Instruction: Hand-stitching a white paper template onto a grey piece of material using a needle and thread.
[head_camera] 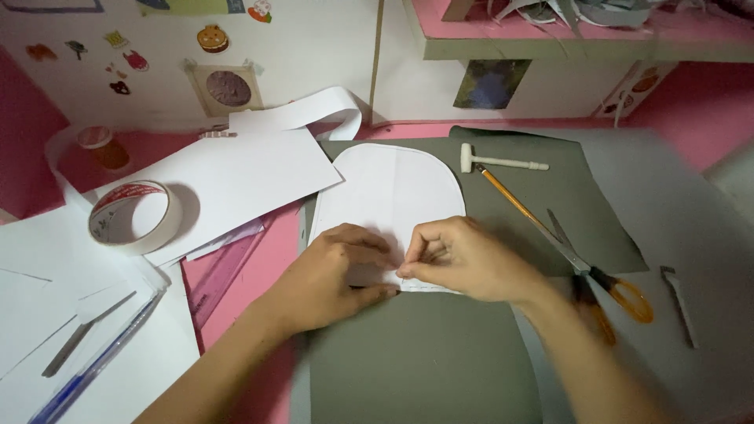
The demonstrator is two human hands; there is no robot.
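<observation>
A white arch-shaped paper piece lies on a grey-green sheet in the middle of the desk. My left hand lies flat on the paper's lower edge, pressing it down. My right hand pinches something small at that same lower edge, fingertips touching the paper close to my left fingers. What the fingers pinch is too small to tell.
A small white mallet, a yellow pencil and orange-handled scissors lie right of the paper. A tape roll, loose white sheets, a pink ruler and a blue pen are on the left. A craft knife lies far right.
</observation>
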